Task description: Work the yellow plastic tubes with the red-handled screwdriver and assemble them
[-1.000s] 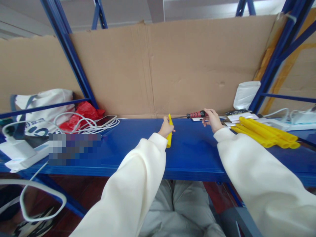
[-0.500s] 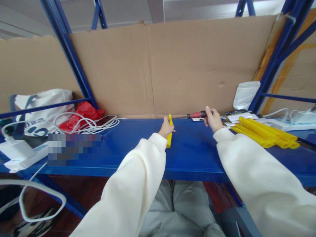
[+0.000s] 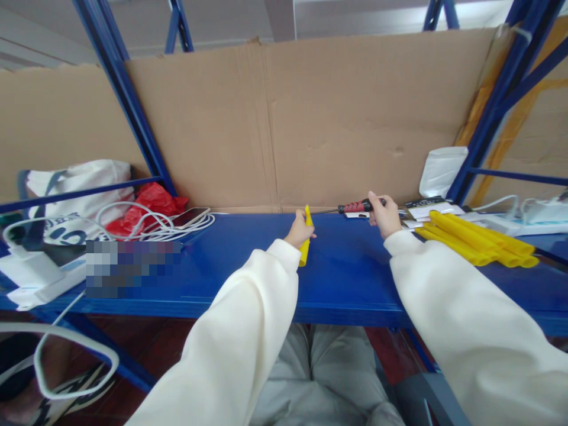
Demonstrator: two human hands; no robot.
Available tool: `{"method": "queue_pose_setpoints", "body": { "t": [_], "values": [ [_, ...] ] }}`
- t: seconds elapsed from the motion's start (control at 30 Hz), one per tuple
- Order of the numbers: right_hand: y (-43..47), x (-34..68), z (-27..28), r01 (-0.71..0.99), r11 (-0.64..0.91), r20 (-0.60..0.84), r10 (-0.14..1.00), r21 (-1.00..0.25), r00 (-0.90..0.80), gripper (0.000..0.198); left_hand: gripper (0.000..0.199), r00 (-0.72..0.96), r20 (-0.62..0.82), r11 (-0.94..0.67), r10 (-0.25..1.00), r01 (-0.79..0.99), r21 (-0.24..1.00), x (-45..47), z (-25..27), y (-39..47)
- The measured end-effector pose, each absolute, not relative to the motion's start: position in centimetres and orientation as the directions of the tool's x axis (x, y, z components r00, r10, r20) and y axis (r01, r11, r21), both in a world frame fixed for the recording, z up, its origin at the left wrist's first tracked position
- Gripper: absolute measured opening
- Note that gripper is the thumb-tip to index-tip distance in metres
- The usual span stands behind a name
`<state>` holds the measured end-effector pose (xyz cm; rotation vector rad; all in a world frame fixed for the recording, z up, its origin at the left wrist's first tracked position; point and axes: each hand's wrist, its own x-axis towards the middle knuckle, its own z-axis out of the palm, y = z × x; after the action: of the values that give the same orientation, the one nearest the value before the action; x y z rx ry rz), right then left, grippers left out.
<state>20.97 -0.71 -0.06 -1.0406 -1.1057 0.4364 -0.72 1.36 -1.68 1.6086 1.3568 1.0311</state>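
Item 1: yellow tube (image 3: 304, 255), single, near the middle of the surface (image 3: 248, 257); long axis from front edge to back edge, narrow-looking end towards the back; whether flat or tilted up cannot be told

Item 2: screwdriver (image 3: 355, 207), red and black handle, thin shaft; long axis roughly along the back edge, handle to the right, shaft reaching left to the far end of the yellow tube

Governing relation, as judged: shaft set crosswise to the yellow tube, the two meeting or nearly so at its far end; whether the tip touches it, enters it or passes behind cannot be told

Hands: left hand (image 3: 298, 229) closed around the yellow tube and nearer to the meeting point; right hand (image 3: 387, 216) fingers curled at the butt of the handle, thumb raised, further towards the right edge

Adjacent stock: pile of yellow tubes (image 3: 481, 236), right of the right hand, towards the back right corner of the surface

Changes against the earliest frame: far end of the yellow tube and the screwdriver a little further right; right thumb now upright, fingers gathered closer; pile of yellow tubes unmoved
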Motion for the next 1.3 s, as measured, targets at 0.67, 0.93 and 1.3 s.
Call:
{"method": "queue_pose_setpoints", "body": {
  "t": [0.67,0.93,1.3],
  "values": [
    [-1.13,20.51,0.35,0.126,0.453,0.463,0.789,-0.883,0.404,0.036,0.038,0.096,0.092,-0.121,0.991,0.366,0.923,-0.73,-1.49,1.22],
    [-0.51,20.92,0.11,0.074,0.482,0.469,0.788,-0.873,0.399,0.033,0.041,0.086,0.091,-0.117,0.992,0.380,0.917,-0.80,-1.61,1.37],
    [-0.72,20.76,0.09,0.112,0.472,0.471,0.769,-0.874,0.431,0.030,0.041,0.092,0.099,-0.126,0.991,0.374,0.919,-0.81,-1.76,1.46]
  ]
}}
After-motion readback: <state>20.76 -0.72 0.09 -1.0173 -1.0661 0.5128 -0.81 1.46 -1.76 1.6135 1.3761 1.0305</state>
